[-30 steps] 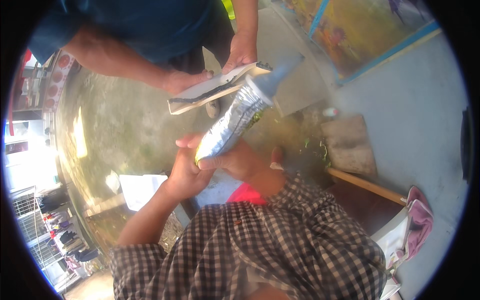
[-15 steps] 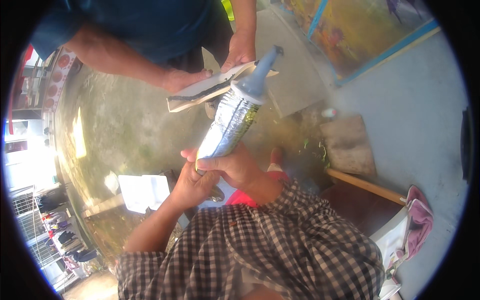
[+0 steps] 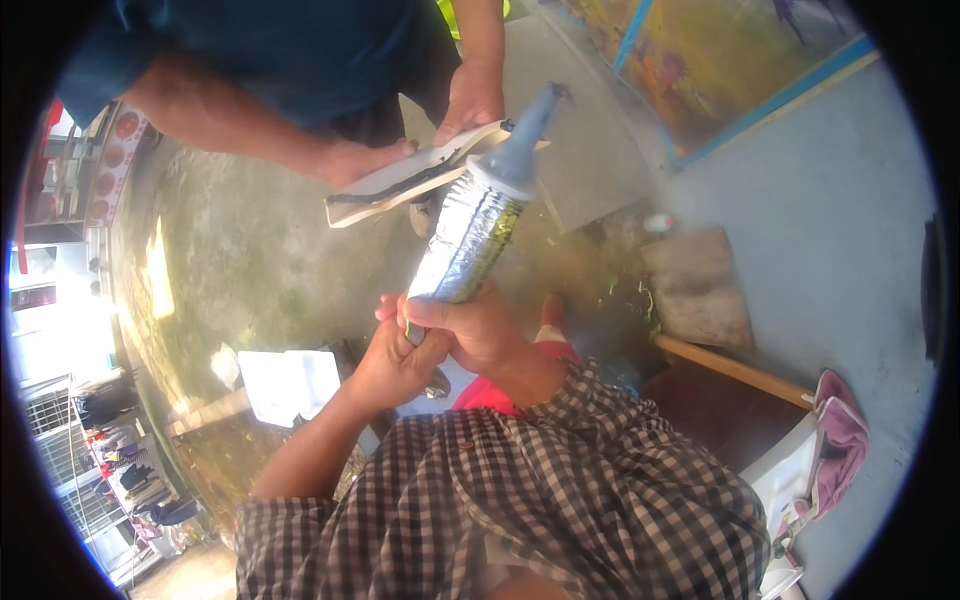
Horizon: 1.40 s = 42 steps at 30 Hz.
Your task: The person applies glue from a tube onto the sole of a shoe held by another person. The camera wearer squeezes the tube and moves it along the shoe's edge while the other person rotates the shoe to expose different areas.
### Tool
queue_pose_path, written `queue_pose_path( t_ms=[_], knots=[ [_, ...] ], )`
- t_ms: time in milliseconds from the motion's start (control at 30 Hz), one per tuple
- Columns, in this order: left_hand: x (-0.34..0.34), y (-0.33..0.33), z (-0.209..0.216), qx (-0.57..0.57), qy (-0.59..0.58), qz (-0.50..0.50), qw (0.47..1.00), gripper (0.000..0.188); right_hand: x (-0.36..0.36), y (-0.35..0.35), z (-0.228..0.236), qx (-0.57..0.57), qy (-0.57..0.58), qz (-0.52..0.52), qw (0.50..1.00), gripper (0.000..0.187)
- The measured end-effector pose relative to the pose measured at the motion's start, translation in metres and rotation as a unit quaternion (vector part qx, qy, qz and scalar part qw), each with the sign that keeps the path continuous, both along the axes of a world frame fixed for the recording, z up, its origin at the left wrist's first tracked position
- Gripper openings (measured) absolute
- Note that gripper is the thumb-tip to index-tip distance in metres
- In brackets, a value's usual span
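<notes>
A silver foil sealant tube (image 3: 456, 240) slants up and away from me, its grey cone nozzle (image 3: 522, 140) joined by a pale collar. The nozzle tip is dark with residue. My right hand (image 3: 484, 330) wraps round the lower end of the foil. Below it, my left hand (image 3: 395, 368) is closed on the tube's tail end, fingers partly hidden. Just beyond the foil, another person's two hands hold a pale board strip (image 3: 390, 190) with a dark bead of paste along it. In the picture the nozzle overlaps the strip's right end; whether they touch, I cannot tell.
A white tray (image 3: 289, 386) lies left of my hands. On the right are a brown flat board (image 3: 697, 288), a wooden bar (image 3: 735, 371) and a pink cloth (image 3: 838, 445). A blue-framed painted panel (image 3: 740, 75) stands at the far right.
The pale strip has shifted slightly left and nearer in the other person's hands. My tube's foil body has moved slightly right, and both my hands still grip its lower end.
</notes>
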<state>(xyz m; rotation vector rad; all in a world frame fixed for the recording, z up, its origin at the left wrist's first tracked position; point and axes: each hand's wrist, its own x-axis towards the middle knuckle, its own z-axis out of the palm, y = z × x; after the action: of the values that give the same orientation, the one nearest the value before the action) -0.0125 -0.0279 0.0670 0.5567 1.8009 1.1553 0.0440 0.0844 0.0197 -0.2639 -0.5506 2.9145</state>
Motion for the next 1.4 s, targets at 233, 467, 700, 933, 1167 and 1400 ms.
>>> queue_pose_path(
  t_ms=[233, 467, 700, 933, 1167, 1400],
  knots=[
    [-0.003, 0.011, 0.006, -0.056, 0.069, -0.019, 0.996, 0.017, -0.003, 0.001, 0.005, -0.009, -0.073, 0.004, 0.997, 0.015],
    [-0.012, 0.001, -0.007, -0.123, 0.257, -0.123, 0.951, 0.019, -0.005, -0.005, -0.009, 0.001, -0.098, -0.013, 0.995, 0.017],
    [-0.016, 0.004, -0.002, -0.096, 0.313, -0.134, 0.935, 0.022, -0.008, -0.005, -0.004, -0.02, -0.096, -0.013, 0.995, 0.016],
    [-0.011, 0.001, -0.009, -0.14, 0.402, -0.187, 0.885, 0.02, -0.005, -0.005, -0.01, 0.007, -0.114, -0.011, 0.993, 0.011],
    [-0.02, -0.009, 0.013, -0.045, 0.276, -0.123, 0.952, 0.034, -0.009, 0.0, -0.021, 0.014, -0.12, -0.041, 0.992, 0.005],
    [-0.042, 0.02, 0.015, 0.038, 0.17, -0.064, 0.983, 0.041, -0.007, -0.016, -0.023, 0.257, -0.1, -0.117, 0.954, 0.013]
  ],
)
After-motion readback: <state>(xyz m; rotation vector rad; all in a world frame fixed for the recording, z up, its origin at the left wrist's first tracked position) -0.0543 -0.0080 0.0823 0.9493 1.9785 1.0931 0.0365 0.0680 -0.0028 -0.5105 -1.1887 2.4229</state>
